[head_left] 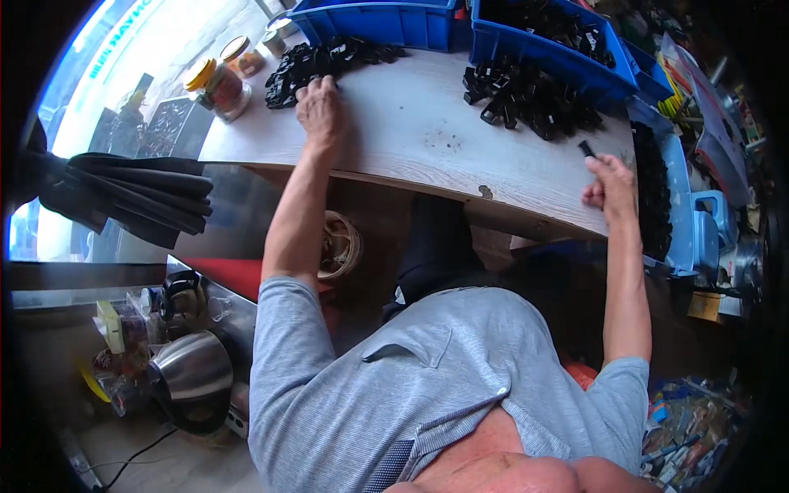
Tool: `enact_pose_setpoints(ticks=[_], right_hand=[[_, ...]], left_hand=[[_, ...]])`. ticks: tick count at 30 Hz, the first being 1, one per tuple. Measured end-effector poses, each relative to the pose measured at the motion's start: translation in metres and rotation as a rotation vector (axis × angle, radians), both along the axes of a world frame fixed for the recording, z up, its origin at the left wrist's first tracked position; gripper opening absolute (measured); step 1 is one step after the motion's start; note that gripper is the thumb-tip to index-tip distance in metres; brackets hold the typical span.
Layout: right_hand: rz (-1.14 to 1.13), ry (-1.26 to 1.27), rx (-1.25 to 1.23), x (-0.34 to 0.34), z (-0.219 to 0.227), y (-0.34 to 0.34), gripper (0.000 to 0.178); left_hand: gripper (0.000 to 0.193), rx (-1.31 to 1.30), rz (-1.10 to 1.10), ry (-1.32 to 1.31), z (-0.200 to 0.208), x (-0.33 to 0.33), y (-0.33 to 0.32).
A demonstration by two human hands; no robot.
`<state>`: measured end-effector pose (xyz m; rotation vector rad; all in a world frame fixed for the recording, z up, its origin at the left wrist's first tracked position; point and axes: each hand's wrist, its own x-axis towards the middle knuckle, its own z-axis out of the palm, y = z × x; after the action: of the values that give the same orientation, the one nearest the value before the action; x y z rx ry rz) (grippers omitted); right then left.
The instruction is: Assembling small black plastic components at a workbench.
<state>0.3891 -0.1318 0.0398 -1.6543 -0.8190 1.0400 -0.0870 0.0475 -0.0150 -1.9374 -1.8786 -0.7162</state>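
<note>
White worktop (399,115) lies before the person. Right hand (612,185) pinches a small black part (586,149) near the worktop's right end; its long axis slants, exposed end pointing away and slightly left, lower end hidden by the fingers. Left hand (320,112), fingers bent, meets the edge of a black pile (300,70); whether it grips a piece cannot be determined. Blue bins (378,26) stand beyond, cut off above.

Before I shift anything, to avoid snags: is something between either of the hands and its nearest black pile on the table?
Nothing visible. The left hand is at the edge of the left pile; between the right hand, holding a small black piece, and the right pile, only pale tabletop shows.
</note>
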Motion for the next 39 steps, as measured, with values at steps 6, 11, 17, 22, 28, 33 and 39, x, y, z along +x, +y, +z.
enact_pose_setpoints(ticks=[6, 11, 17, 22, 28, 33, 39], right_hand=[[-0.434, 0.005, 0.100, 0.089, -0.005, 0.008, 0.036], [-0.263, -0.044, 0.103, 0.052, 0.000, 0.012, 0.048], [0.008, -0.098, 0.044, -0.007, 0.003, 0.036, 0.054], [0.210, -0.305, 0.014, -0.029, 0.000, 0.061, 0.056], [0.216, -0.381, -0.018, -0.038, -0.002, 0.073, 0.053], [0.142, -0.388, -0.028, -0.037, -0.010, 0.075, 0.048], [0.073, -0.279, -0.093, -0.031, 0.001, 0.051, 0.045]], left_hand=[[0.023, 0.073, -0.189, 0.047, -0.006, -0.002, 0.011], [0.028, -0.041, -0.290, 0.014, 0.002, 0.015, 0.003], [0.027, -0.183, -0.379, -0.010, 0.018, 0.055, -0.006], [0.028, -0.121, -0.483, -0.101, 0.015, 0.061, -0.015], [0.027, -0.227, -0.594, -0.081, 0.016, 0.059, -0.016], [0.028, -0.298, -0.613, -0.060, 0.023, 0.056, -0.022], [0.038, -0.402, -0.521, 0.028, 0.035, 0.070, -0.043]])
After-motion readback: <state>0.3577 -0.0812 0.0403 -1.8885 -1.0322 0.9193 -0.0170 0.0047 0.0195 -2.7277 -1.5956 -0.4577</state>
